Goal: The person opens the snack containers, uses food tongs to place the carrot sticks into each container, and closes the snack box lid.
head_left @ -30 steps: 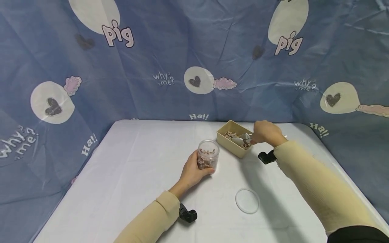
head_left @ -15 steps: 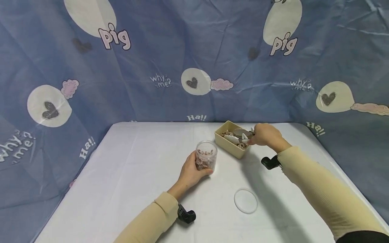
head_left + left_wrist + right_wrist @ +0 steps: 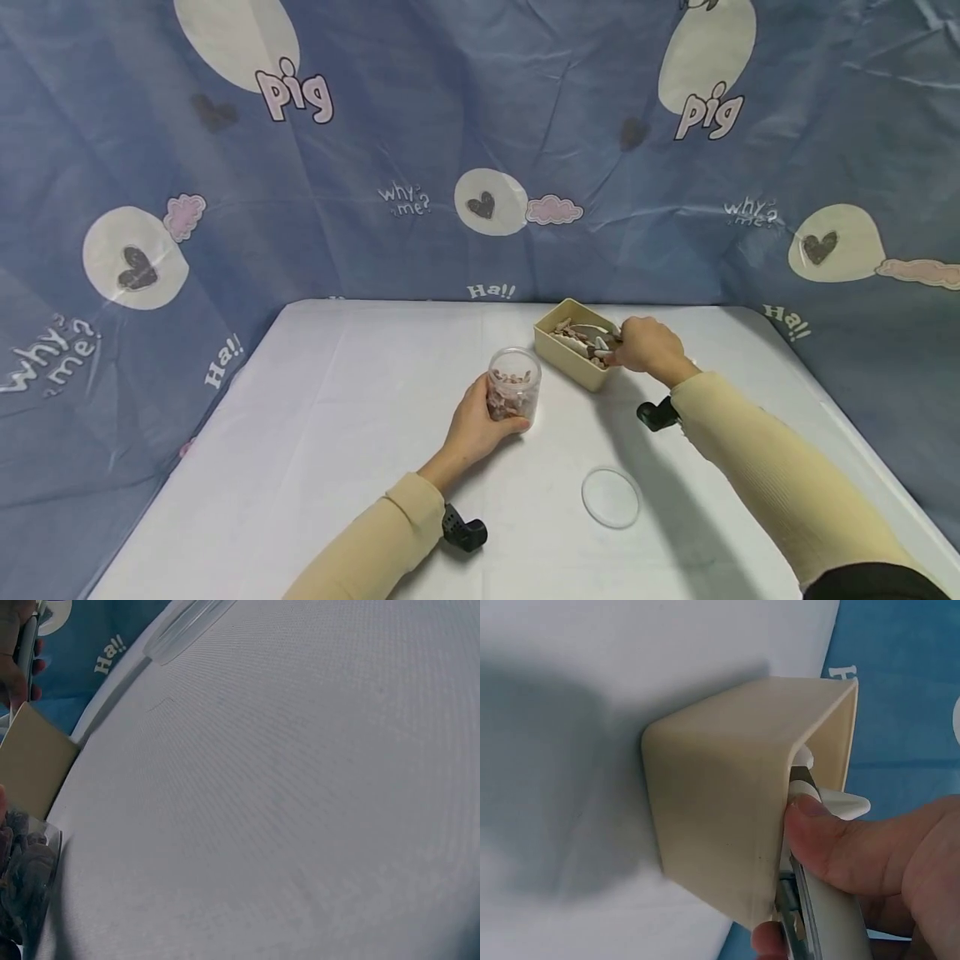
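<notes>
My left hand (image 3: 480, 423) grips a clear plastic jar (image 3: 517, 387), its mouth uncovered and brownish-pink pieces inside. Behind and to the right of the jar stands a beige rectangular box (image 3: 564, 358) with small brown pieces (image 3: 564, 328) in it. Over the box's near right end, my right hand (image 3: 651, 345) holds a pair of tongs (image 3: 829, 919) with pale tips reaching down among the pieces. In the right wrist view, the thumb presses the tongs' handle close to the box rim, and the box wall hides most of the tips.
A clear round lid (image 3: 611, 497) lies flat on the white tablecloth (image 3: 375, 383), in front of the box. Blue printed cloth (image 3: 637, 233) hangs along the back and sides of the table. Each wrist wears a black camera mount (image 3: 463, 531).
The tongs, spread apart over the box half a second ago, have gone lower into the pieces. My right hand has dropped slightly with them. The left hand and jar stay put.
</notes>
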Demonstrator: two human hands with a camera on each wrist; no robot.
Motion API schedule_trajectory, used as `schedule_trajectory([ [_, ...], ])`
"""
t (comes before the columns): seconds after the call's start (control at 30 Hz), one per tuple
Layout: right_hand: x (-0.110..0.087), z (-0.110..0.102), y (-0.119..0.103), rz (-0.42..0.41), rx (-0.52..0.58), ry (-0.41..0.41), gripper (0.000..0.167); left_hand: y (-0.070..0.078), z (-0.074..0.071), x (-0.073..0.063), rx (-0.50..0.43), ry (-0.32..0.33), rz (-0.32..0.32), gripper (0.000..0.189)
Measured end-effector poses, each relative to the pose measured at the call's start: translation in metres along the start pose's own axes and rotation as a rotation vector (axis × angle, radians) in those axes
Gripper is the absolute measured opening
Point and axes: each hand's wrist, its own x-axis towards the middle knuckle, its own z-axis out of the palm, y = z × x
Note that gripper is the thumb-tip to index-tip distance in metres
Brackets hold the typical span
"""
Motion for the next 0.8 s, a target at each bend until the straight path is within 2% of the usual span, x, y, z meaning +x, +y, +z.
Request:
schedule_trajectory([
  [0.3, -0.0004, -0.0032, -0.0084, 0.0, -0.045, -0.053, 0.034, -0.0007, -0.0001, 0.0004, -0.018, -0.004, 0.011, 0.088],
  [0.53, -0.0014, -0.0036, -0.0053, 0.046, -0.036, -0.023, 0.033, 0.0008, -0.0003, 0.0, -0.006, -0.003, 0.012, 0.088],
  [0.8, -0.0001, 0.0027, 0.0006, 0.042, -0.009, 0.034, 0.033, -0.0013, -0.0014, -0.0001, -0.012, 0.001, 0.015, 0.087],
])
